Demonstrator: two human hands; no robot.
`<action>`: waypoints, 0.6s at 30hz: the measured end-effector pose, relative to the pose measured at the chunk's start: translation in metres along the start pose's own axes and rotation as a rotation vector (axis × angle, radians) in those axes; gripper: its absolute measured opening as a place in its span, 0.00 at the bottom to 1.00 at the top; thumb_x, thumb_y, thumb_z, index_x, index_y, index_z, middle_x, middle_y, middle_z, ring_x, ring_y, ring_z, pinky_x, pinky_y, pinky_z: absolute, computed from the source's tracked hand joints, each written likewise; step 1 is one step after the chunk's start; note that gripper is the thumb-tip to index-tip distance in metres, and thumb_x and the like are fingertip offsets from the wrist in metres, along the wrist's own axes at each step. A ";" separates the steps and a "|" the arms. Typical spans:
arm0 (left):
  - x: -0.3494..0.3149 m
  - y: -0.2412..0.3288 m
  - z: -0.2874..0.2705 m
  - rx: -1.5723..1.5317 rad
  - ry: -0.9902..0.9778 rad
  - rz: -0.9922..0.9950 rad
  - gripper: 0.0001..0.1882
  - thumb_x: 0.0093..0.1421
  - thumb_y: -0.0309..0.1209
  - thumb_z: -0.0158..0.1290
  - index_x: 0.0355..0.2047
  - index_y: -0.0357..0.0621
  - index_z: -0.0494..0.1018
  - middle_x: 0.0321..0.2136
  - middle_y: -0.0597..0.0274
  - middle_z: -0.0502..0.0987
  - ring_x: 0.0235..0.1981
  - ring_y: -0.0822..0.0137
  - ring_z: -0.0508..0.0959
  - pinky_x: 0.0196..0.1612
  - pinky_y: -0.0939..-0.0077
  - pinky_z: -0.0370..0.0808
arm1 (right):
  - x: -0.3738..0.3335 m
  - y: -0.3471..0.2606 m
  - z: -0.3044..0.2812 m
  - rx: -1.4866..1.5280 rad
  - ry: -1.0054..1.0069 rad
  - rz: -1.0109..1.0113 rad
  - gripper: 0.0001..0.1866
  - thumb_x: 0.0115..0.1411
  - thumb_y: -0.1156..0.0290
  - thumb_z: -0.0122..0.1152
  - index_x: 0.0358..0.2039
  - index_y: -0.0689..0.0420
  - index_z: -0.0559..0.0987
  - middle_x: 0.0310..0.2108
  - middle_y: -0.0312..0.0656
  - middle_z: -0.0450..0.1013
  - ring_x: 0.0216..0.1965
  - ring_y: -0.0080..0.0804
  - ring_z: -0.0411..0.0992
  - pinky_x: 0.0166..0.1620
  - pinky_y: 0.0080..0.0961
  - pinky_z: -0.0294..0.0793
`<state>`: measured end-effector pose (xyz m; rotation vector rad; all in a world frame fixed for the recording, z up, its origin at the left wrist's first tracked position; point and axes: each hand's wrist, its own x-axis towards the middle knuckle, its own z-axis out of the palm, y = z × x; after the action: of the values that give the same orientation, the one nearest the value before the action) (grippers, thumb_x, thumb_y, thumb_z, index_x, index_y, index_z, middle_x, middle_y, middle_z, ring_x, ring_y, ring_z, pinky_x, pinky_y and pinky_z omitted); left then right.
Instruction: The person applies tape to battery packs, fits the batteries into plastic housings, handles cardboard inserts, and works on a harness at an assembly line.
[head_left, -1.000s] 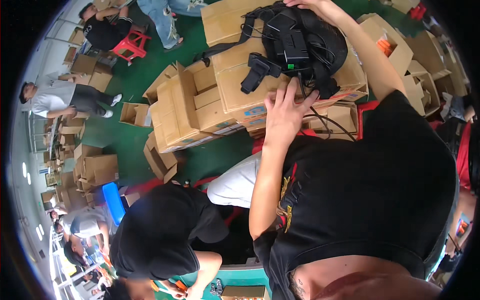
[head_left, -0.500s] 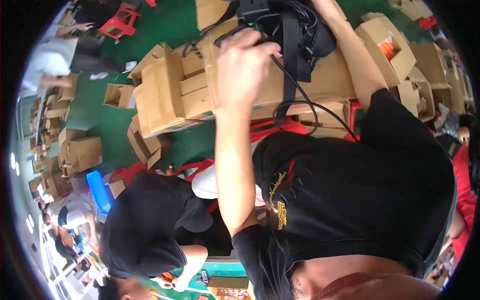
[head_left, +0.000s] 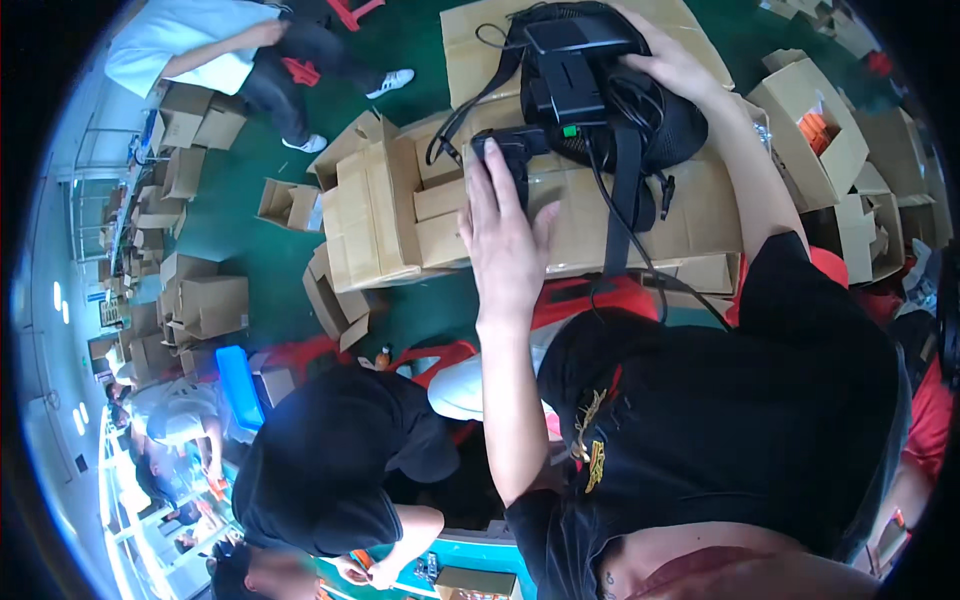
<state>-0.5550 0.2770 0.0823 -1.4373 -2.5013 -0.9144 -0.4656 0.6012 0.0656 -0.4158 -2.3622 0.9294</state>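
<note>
While I look over the wearer's arms, a big cardboard box (head_left: 690, 218) carries a black mesh pack (head_left: 674, 135) on its top.

The pack lies toward the box's far side, its long axis slanting from far left to near right, if I judge its soft outline rightly. The right hand (head_left: 675, 65) cups its far right rim, thumb apart from the fingers; I can't tell how firmly it grips. The left hand (head_left: 503, 235) is flat, fingers straight and close together, thumb standing wide, fingertips over a black strap fitting (head_left: 518, 150) beside the pack. A broad strap (head_left: 626, 190) trails toward the wearer past the box's near edge. On the pack, a black block (head_left: 573, 88) runs lengthwise toward the wearer, a small green patch (head_left: 571, 131) at its near end.
</note>
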 end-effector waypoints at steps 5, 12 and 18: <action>0.041 -0.007 0.027 -0.119 -0.113 0.107 0.40 0.58 0.27 0.57 0.68 0.39 0.50 0.59 0.35 0.65 0.61 0.42 0.67 0.62 0.50 0.63 | 0.000 0.001 -0.020 0.316 -0.101 0.185 0.41 0.43 0.82 0.46 0.64 0.57 0.65 0.62 0.46 0.65 0.64 0.34 0.61 0.68 0.24 0.53; 0.049 0.001 0.034 -0.090 -0.124 0.253 0.39 0.58 0.29 0.57 0.68 0.48 0.53 0.57 0.41 0.69 0.59 0.44 0.69 0.60 0.47 0.63 | 0.001 0.001 -0.035 0.438 -0.129 0.211 0.39 0.43 0.81 0.46 0.61 0.58 0.70 0.59 0.43 0.69 0.60 0.32 0.66 0.65 0.22 0.59; 0.049 0.006 0.045 0.058 0.059 0.138 0.41 0.58 0.32 0.58 0.69 0.49 0.52 0.59 0.42 0.60 0.59 0.39 0.63 0.61 0.49 0.62 | 0.003 -0.005 -0.032 0.159 -0.031 0.130 0.31 0.52 0.74 0.56 0.60 0.58 0.69 0.56 0.48 0.69 0.58 0.39 0.65 0.61 0.29 0.61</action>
<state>-0.5682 0.3407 0.0676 -1.5204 -2.3335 -0.8402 -0.4495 0.6157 0.0898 -0.4996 -2.2900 1.1824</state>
